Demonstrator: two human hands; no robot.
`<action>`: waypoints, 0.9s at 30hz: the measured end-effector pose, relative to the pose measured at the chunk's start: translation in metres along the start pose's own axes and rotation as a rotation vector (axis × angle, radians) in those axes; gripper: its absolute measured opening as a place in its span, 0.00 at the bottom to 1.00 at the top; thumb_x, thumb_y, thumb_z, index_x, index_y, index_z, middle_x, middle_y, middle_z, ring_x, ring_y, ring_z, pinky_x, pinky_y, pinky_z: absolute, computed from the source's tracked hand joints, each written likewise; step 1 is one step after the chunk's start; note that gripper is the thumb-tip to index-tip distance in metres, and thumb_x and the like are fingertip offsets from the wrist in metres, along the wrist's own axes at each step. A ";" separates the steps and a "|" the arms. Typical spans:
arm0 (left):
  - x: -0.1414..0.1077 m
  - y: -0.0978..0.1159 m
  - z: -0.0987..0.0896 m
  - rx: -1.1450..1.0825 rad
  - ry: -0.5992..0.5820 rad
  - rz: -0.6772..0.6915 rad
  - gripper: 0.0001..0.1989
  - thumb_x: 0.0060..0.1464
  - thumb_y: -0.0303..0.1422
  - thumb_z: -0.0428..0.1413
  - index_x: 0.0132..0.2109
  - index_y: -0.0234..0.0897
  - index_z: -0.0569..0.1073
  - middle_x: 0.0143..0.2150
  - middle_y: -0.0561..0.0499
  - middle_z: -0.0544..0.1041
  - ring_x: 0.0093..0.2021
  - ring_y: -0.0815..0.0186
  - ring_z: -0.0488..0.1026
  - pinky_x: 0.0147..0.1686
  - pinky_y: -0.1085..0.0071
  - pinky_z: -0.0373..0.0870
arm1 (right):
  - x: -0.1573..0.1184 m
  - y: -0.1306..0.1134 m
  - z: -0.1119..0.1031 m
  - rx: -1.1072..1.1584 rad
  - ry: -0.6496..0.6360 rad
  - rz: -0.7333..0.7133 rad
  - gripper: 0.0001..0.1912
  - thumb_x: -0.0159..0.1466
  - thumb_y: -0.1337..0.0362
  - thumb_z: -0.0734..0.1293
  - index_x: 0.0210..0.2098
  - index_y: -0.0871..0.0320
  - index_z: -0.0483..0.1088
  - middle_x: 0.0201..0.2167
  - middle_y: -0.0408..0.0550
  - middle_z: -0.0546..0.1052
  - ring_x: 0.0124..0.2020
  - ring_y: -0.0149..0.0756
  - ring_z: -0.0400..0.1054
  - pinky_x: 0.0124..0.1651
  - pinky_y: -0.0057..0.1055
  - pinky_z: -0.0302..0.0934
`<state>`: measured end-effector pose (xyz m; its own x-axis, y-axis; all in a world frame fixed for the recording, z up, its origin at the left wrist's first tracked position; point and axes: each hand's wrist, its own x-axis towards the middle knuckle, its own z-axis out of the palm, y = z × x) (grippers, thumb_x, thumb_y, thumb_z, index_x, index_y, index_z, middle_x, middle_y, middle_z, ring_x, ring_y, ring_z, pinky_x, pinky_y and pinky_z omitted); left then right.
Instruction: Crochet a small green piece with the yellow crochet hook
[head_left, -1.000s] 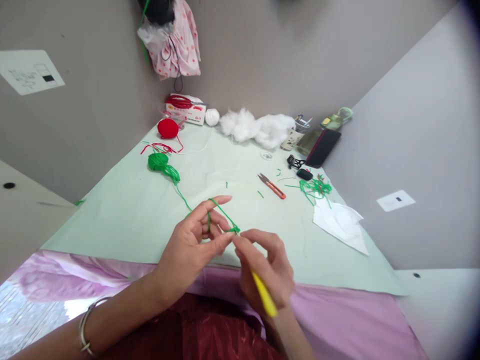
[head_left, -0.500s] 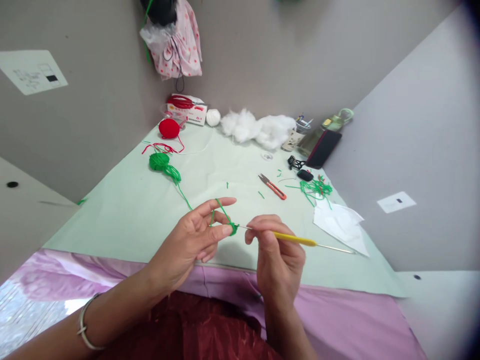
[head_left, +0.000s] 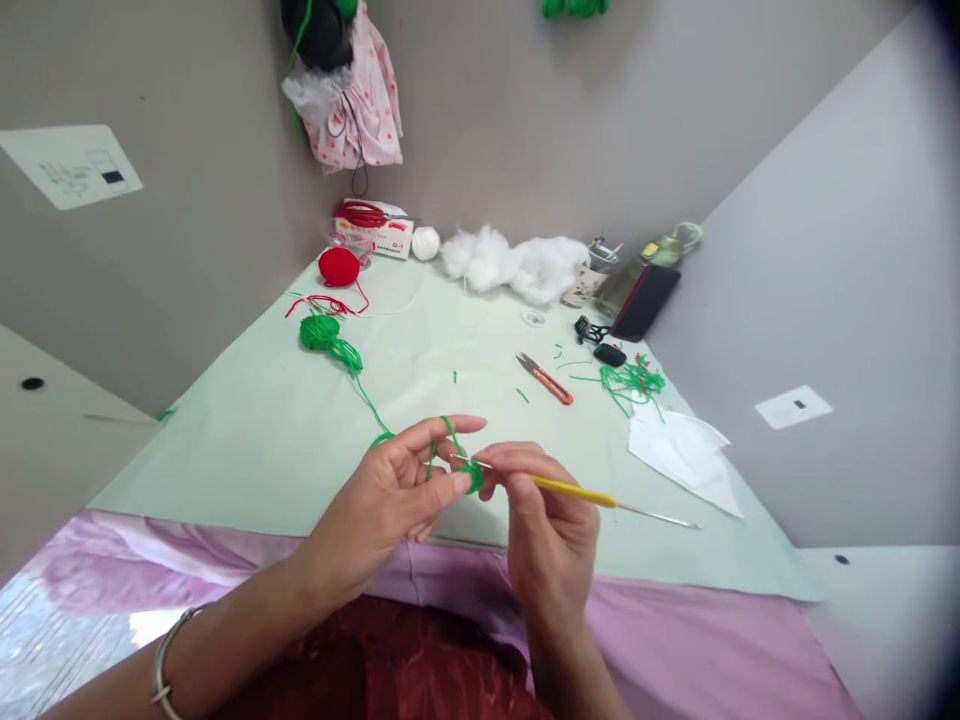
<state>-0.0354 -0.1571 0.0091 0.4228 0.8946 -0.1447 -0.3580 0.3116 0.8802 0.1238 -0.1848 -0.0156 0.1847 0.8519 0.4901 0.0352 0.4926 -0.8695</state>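
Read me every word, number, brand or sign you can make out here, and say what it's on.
None is readable.
White-and-red box: print too small and blurred.
Left wall sheet: faint writing, illegible.
Right wall card: only a dark mark shows.
Yellow hook: no lettering discernible.

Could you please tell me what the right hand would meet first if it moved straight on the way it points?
The right hand would probably first meet the small green crochet piece pinched in the left hand, though exact depth is unclear.

A pale table [head_left: 247,440] carries green yarn [head_left: 319,332], red yarn [head_left: 339,267] and white stuffing [head_left: 480,258]. Orange scissors [head_left: 555,388] lie near its middle.
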 end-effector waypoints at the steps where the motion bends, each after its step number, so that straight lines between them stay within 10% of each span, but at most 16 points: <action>1: 0.000 -0.001 0.001 -0.001 0.013 0.004 0.19 0.57 0.35 0.69 0.56 0.45 0.81 0.37 0.57 0.74 0.21 0.80 0.60 0.20 0.78 0.57 | -0.002 0.001 0.001 -0.058 0.000 -0.023 0.10 0.74 0.66 0.66 0.43 0.50 0.81 0.37 0.47 0.82 0.34 0.35 0.74 0.36 0.34 0.70; 7: 0.003 -0.007 0.003 -0.163 0.030 -0.082 0.24 0.56 0.34 0.71 0.59 0.41 0.80 0.25 0.61 0.68 0.19 0.79 0.57 0.22 0.78 0.58 | -0.012 0.005 0.000 -0.454 0.038 -0.329 0.17 0.68 0.71 0.71 0.51 0.42 0.82 0.42 0.48 0.82 0.41 0.41 0.77 0.40 0.38 0.72; 11: 0.006 -0.004 0.000 -0.231 0.022 -0.127 0.19 0.56 0.34 0.71 0.54 0.37 0.84 0.21 0.63 0.62 0.19 0.78 0.53 0.24 0.77 0.60 | -0.005 0.001 -0.004 -0.161 0.120 -0.122 0.13 0.73 0.70 0.65 0.44 0.48 0.81 0.31 0.44 0.78 0.32 0.35 0.72 0.36 0.35 0.67; 18: 0.001 -0.007 0.002 -0.078 -0.003 -0.039 0.16 0.56 0.33 0.71 0.51 0.43 0.84 0.36 0.55 0.80 0.33 0.70 0.76 0.40 0.71 0.73 | -0.001 0.003 0.000 0.047 0.015 0.026 0.10 0.73 0.65 0.68 0.43 0.47 0.82 0.37 0.44 0.80 0.37 0.33 0.73 0.40 0.33 0.68; 27: 0.003 -0.001 0.002 -0.146 0.009 -0.100 0.19 0.56 0.35 0.71 0.53 0.38 0.81 0.23 0.58 0.76 0.24 0.70 0.73 0.31 0.72 0.73 | 0.001 0.004 -0.002 0.129 0.039 0.090 0.07 0.71 0.63 0.69 0.40 0.51 0.82 0.35 0.45 0.81 0.31 0.33 0.72 0.37 0.34 0.69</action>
<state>-0.0325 -0.1554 0.0086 0.4553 0.8595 -0.2325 -0.4323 0.4417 0.7861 0.1264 -0.1826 -0.0190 0.2198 0.8874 0.4053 -0.1096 0.4353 -0.8936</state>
